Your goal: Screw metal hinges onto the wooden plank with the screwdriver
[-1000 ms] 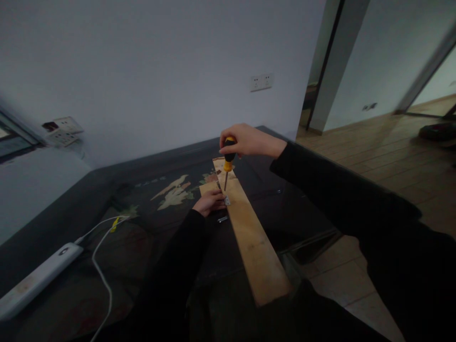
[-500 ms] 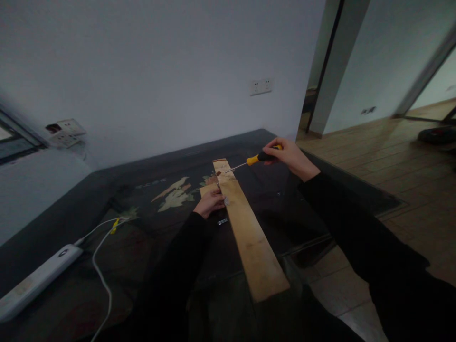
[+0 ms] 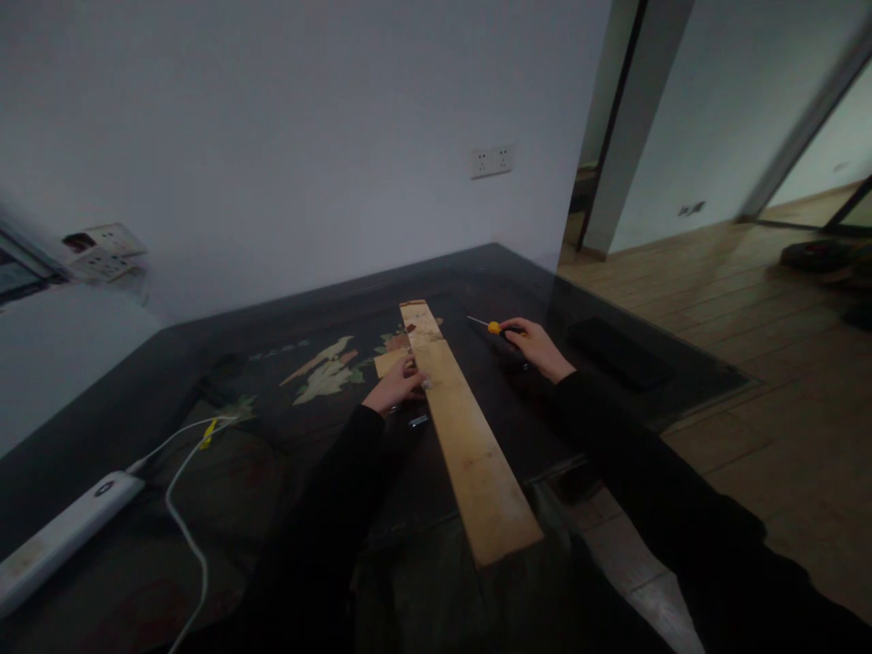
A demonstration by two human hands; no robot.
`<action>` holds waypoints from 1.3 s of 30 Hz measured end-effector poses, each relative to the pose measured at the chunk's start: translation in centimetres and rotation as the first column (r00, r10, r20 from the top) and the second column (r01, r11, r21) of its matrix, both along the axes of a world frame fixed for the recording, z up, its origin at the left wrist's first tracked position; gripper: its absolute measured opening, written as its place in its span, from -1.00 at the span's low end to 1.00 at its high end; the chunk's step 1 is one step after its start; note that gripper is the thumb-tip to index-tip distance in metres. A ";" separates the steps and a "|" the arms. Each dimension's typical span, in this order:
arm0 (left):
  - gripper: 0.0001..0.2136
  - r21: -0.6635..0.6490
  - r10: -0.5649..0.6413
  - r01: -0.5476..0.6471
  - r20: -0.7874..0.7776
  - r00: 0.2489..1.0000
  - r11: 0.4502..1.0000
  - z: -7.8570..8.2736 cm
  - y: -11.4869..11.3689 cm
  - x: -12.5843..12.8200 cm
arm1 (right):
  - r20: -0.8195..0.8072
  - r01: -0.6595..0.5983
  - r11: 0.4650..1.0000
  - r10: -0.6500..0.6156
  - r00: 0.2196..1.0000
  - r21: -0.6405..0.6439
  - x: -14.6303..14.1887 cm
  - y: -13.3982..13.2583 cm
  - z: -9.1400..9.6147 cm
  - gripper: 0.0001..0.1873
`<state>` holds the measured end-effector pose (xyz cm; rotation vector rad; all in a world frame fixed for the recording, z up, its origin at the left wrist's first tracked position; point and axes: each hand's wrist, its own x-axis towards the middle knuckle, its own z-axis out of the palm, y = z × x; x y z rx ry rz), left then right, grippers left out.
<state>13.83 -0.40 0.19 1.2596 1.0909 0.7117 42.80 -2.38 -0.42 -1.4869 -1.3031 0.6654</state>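
A long wooden plank (image 3: 470,436) lies across a dark glass-topped table (image 3: 306,436), its near end jutting past the table edge. My left hand (image 3: 395,386) rests at the plank's left edge, fingers pinched on a small metal piece (image 3: 427,383). A second small metal piece (image 3: 418,421) lies on the table just beside the plank. My right hand (image 3: 538,347) is low on the table to the right of the plank, closed on the black handle of a yellow and black screwdriver (image 3: 496,328), whose shaft points left and away.
A white power strip (image 3: 61,536) with a white cable (image 3: 183,509) lies at the table's left. A short wood block (image 3: 390,361) sits left of the plank. A dark flat object (image 3: 617,352) lies near the table's right edge. Wooden floor spreads to the right.
My right hand lifted the screwdriver off the plank, swung it to the right and lowered it to the table. My left hand stayed at the plank's edge.
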 end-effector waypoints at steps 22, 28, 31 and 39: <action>-0.91 0.644 0.081 0.213 -0.395 0.915 0.735 -0.6 -5.0 -4.7 | 0.531 -0.082 0.992 0.021 0.847 0.092 -1.5 0.3 -3.1 -0.73; -0.93 0.646 -0.008 0.345 -0.465 0.885 0.681 -1.0 -5.6 -4.4 | 0.567 -0.090 0.991 0.016 0.823 0.102 -1.9 0.2 -3.7 -0.71; -0.95 0.645 -0.033 0.400 -0.502 0.864 0.651 -1.0 -5.6 -4.3 | 0.598 -0.091 0.992 0.023 0.801 0.084 -2.1 0.0 -3.7 -0.70; -0.96 0.662 0.045 0.501 -0.626 0.778 0.558 -1.9 -5.5 -4.0 | 0.659 -0.085 0.993 0.010 0.752 0.081 -2.3 0.0 -3.8 -0.69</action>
